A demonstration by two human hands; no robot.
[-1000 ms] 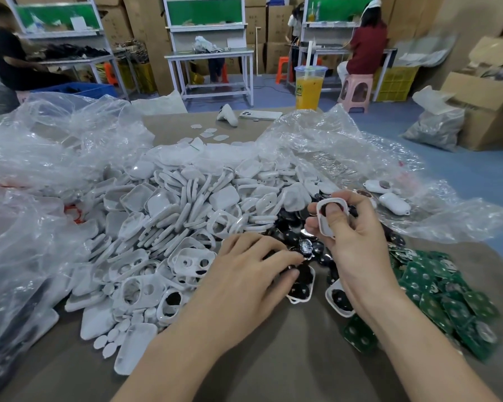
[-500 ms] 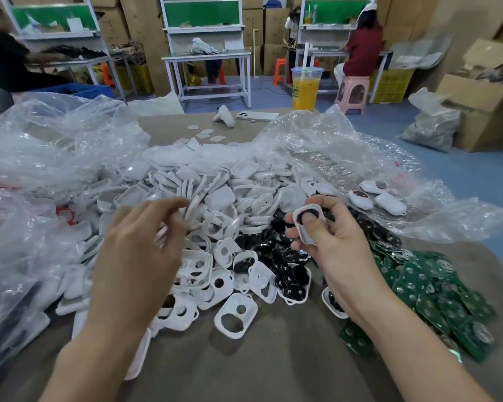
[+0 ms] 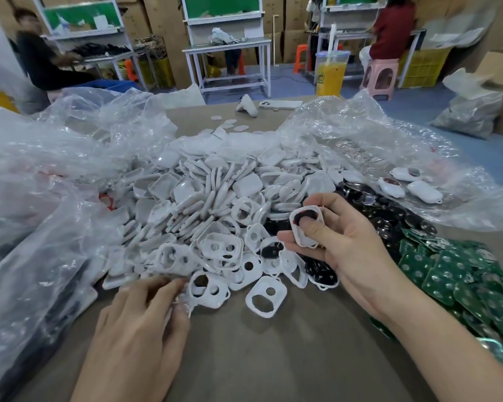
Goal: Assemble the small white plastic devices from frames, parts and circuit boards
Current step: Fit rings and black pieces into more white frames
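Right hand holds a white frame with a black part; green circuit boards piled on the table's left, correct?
No. The head view shows the green circuit boards piled on the right of the table. The right hand does hold the white frame with a black part.

frames (image 3: 266, 297) white | circuit boards (image 3: 447, 274) green | round parts (image 3: 389, 219) black | drink (image 3: 330, 75) orange

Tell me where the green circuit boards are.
In the head view, the green circuit boards lie heaped at the right, beside the right hand and near the black parts.
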